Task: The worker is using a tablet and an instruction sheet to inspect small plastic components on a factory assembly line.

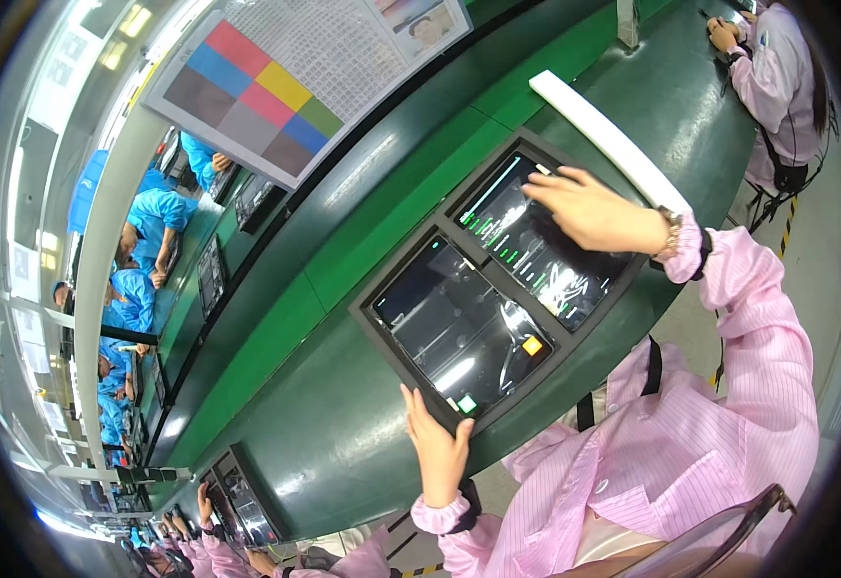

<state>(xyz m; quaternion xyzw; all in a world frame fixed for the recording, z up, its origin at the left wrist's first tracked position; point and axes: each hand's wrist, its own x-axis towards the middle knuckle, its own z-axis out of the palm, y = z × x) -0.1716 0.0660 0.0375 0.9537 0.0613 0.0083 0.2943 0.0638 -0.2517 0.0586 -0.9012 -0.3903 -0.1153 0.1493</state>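
Note:
A dark grey tray (379,306) lies on the green bench in front of me, with two lit tablets side by side in it. The left tablet (439,308) has a mostly black screen with small orange and green squares near its lower edge. Green and white lines run across the right tablet (507,241). Over that screen is my right hand (601,214), fingers stretched out; whether the fingertips touch the glass I cannot tell. My left hand (437,451) is open beside the tray's lower left corner, fingertips at the rim, holding nothing.
A white bar (608,135) lies beyond the tray. Above the bench hangs a sheet with coloured squares (266,91). Another tray with screens (237,496) is at the lower left, near co-workers in pink. People in blue (158,217) work across the line; another person (776,77) is at the far right.

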